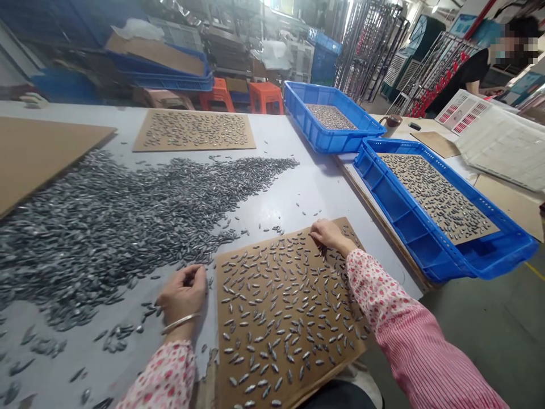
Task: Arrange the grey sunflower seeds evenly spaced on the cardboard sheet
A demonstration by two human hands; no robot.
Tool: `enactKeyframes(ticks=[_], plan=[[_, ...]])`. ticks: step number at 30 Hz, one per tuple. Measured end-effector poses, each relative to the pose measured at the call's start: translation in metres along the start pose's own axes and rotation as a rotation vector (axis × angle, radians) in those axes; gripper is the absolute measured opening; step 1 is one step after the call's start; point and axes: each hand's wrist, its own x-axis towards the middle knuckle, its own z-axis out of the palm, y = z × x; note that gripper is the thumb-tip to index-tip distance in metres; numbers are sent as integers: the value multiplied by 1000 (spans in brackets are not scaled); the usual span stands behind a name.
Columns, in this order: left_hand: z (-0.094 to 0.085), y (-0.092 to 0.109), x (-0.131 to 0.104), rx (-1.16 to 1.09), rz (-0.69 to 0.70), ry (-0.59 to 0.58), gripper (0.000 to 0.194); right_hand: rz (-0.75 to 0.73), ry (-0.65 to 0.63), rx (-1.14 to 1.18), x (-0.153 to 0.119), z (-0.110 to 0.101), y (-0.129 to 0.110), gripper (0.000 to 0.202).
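Observation:
A brown cardboard sheet (pixel 293 307) lies in front of me, covered with small spindle-shaped grey metal pieces spread apart from one another. Over its far right part is my right hand (pixel 330 234), fingers closed and pointing down, with a few dark metal pieces showing right under the fingertips. My left hand (pixel 183 292) rests near the sheet's left edge, fingers curled in; what it holds, if anything, is hidden. Beside it, a large heap of the same metal pieces (pixel 128 210) covers the left of the white table (pixel 310 187).
Another piece-covered cardboard sheet (pixel 193 130) lies at the table's far side. A bare cardboard sheet (pixel 46 153) overlaps the heap at left. Two blue trays, one farther (pixel 319 142) and one nearer (pixel 395 210), hold covered sheets at right. Orange stools (pixel 266 96) stand behind; a person (pixel 464 76) is at far right.

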Motion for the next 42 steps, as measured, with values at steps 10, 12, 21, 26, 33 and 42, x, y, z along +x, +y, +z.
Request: enactKeyframes(ticks=[10,12,21,26,33,42], plan=[[1,-4,0,10,20,1,30,-61,-196,93,-1,-4,-1,17],[1,-4,0,6,14,-2,30,-4,-221,132,-1,-5,-2,21],[0,-1,0,2,33,6,27,-37,-89,135,-9,2,-7,17],[0,-4,-1,5,17,-14,28,-58,-78,137,-13,-3,-13,16],[0,-4,1,11,-8,-10,30,41,-4,123,-23,-7,2,13],[0,-1,1,-4,-23,-30,35,-5,44,72,-16,9,-6,15]])
